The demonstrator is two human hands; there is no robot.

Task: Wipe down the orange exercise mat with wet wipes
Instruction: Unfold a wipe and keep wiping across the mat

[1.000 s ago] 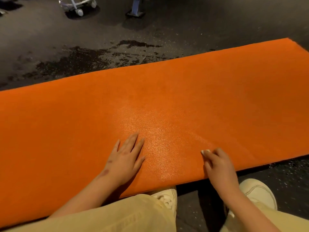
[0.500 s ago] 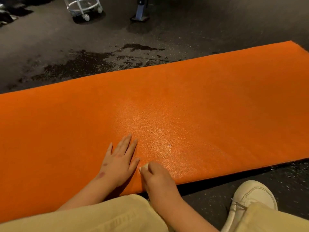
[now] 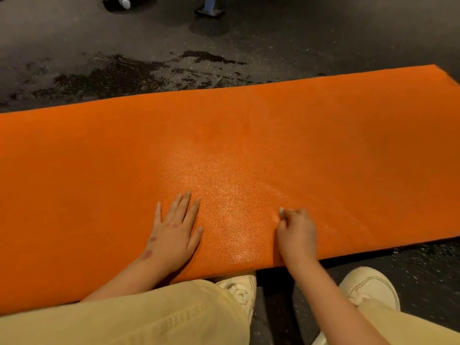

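The orange exercise mat [image 3: 249, 135] lies flat on the dark floor and spans the view from left to right. My left hand [image 3: 175, 230] rests flat on it near the front edge, palm down and fingers spread. To its right, my right hand [image 3: 296, 232] presses down on the mat with its fingers curled around a small white wet wipe [image 3: 282, 210]; only a corner of the wipe shows at the fingertips. The mat between and beyond the two hands glistens.
A dark wet patch [image 3: 139, 73] spreads on the floor behind the mat. A wheeled frame [image 3: 124, 1] and a blue stand base [image 3: 210, 8] sit at the far top. My pale trousers and two white shoes [image 3: 368, 285] are at the mat's front edge.
My right hand with the wipe slid left until it met the left hand, then back to the right. The left hand stayed flat in place.
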